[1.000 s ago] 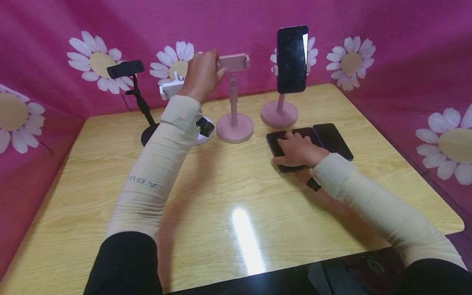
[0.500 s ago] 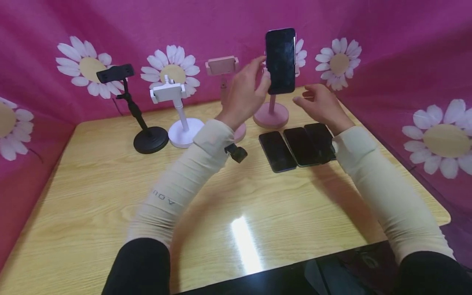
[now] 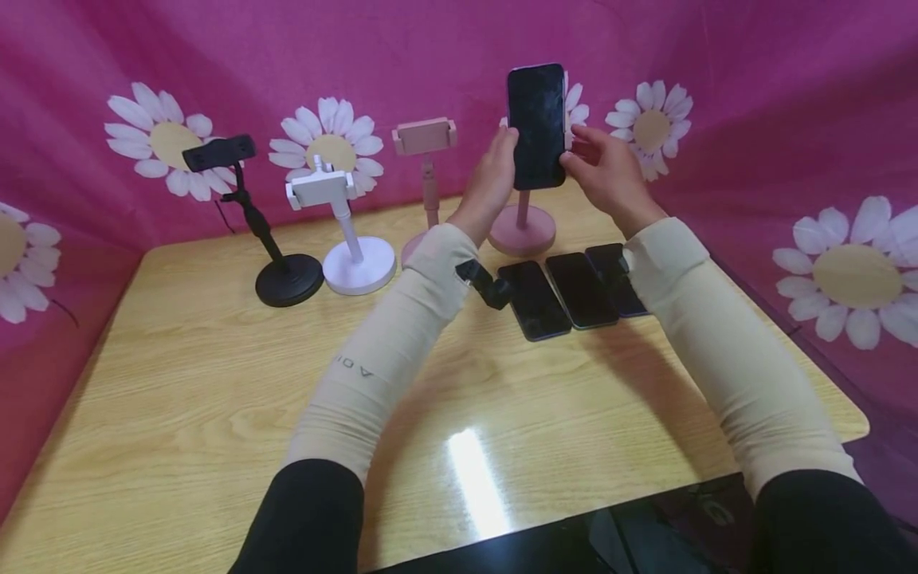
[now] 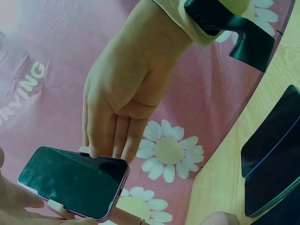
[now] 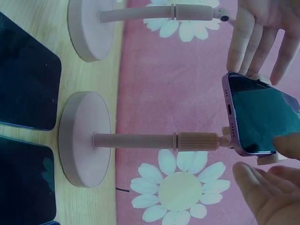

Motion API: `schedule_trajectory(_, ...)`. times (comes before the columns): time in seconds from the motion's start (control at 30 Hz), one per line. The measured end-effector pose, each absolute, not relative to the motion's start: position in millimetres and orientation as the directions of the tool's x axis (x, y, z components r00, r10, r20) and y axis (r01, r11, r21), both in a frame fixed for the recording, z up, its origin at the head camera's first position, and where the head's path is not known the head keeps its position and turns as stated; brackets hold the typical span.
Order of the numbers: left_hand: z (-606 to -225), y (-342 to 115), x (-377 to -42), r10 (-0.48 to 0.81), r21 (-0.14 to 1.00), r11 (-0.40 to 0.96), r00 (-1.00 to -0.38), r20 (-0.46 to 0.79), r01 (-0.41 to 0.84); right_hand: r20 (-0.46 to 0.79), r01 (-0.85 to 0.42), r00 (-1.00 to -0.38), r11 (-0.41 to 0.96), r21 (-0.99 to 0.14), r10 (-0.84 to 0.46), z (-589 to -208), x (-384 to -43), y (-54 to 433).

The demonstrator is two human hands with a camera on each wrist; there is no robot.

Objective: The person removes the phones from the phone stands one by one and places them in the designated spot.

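A dark-screened smartphone stands upright in the clamp of the rightmost pink phone stand. At the phone's left edge, my left hand reaches in with its fingers straight, fingertips beside the upper clamp arm in the left wrist view. My right hand is at the opposite edge. Its thumb overlaps the screen in the right wrist view, and its other fingers lie loosely bent close to the clamp jaw below. The small pale clamp arms show on both long sides of the phone; its back is hidden.
Three more phones lie flat side by side on the wooden table, among them the left one and the middle one. To the left stand a pink phone stand, a white one and a black one. Flowered pink cloth hangs behind.
My left hand has left the other pink stand's clamp and moved right to the mounted phone. The right hand has lifted off the flat phones and come up to the mounted phone's right edge.
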State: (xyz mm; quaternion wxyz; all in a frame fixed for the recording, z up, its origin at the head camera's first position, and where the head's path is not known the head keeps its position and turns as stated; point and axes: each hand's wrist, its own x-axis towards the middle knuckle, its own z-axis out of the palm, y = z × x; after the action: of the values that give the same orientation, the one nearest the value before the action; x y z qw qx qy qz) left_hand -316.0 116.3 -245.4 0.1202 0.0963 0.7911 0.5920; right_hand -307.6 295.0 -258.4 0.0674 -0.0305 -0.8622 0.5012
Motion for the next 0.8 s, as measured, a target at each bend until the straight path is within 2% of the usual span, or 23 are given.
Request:
schedule_trajectory(0.27,-241,114,-323,0.309,0.996,0.027,-0.947,-0.092,-0.088,0.113,-0.041,-0.987,0.500,-0.865,0.114,-256,-318,296)
schedule_trajectory(0.53,-240,113,-325,0.276,0.995,0.050,-0.957,-0.093,-0.082,0.165,-0.104,-0.984,0.534,-0.839,0.068,-258,-322,300)
schedule_trajectory(0.8,-239,107,-320,0.290,0.991,0.123,-0.957,0.020,0.058,0.291,-0.224,-0.956,0.553,-0.803,0.036,-262,-316,303)
